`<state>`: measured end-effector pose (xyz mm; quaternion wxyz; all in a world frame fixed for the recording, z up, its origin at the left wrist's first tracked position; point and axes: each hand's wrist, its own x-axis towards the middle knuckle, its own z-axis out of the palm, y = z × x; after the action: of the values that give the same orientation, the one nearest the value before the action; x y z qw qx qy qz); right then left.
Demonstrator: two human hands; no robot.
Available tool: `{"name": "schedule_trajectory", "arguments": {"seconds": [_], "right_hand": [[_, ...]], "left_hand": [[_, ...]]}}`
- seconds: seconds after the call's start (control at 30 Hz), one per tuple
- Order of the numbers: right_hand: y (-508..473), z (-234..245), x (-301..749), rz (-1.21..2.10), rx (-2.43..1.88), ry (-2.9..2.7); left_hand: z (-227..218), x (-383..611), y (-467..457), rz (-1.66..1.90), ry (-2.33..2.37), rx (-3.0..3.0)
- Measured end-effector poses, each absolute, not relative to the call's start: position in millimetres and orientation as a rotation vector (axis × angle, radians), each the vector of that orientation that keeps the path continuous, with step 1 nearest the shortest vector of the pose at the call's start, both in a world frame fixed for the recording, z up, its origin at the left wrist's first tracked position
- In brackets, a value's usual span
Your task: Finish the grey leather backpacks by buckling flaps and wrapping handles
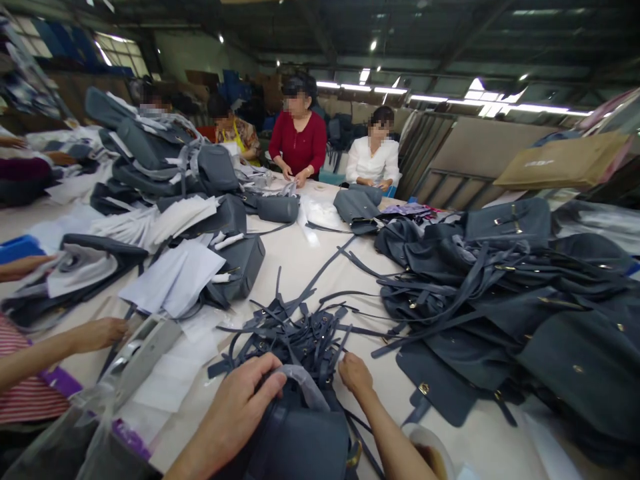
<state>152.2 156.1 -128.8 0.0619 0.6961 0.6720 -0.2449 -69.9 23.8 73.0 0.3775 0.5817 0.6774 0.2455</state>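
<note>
In front of me at the bottom is a dark blue-grey bag (305, 440) with a flap and a gold-coloured metal piece on its right side. My left hand (243, 403) is closed on the top of this bag, the thumb and fingers beside a handle wrapped in clear plastic (305, 387). Just right of the bag's top is my right hand (356, 375), fingers closed at the edge of a tangled heap of dark straps (300, 337). Whatever its fingertips pinch is too small to make out. Small metal buckles show among the straps.
Dark bags with gold clasps pile up on the right (480, 333). More bags (235, 267) and white paper sheets (175, 277) cover the left. A co-worker's arm (95, 337) reaches in beside a grey device (145, 353). Several people work across the table. A cup (427, 447) stands near my right forearm.
</note>
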Motion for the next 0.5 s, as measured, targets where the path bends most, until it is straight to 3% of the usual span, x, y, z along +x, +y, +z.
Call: {"name": "schedule_trajectory", "arguments": {"seconds": [0.27,0.5], "right_hand": [[173,-145,143,-1.053,2.345,1.851],[185,-126,163,-1.850,2.541,1.804]], "left_hand": [[57,-69,36,0.639,1.709,1.439],[55,-71,44,0.702,1.695,1.407]]}}
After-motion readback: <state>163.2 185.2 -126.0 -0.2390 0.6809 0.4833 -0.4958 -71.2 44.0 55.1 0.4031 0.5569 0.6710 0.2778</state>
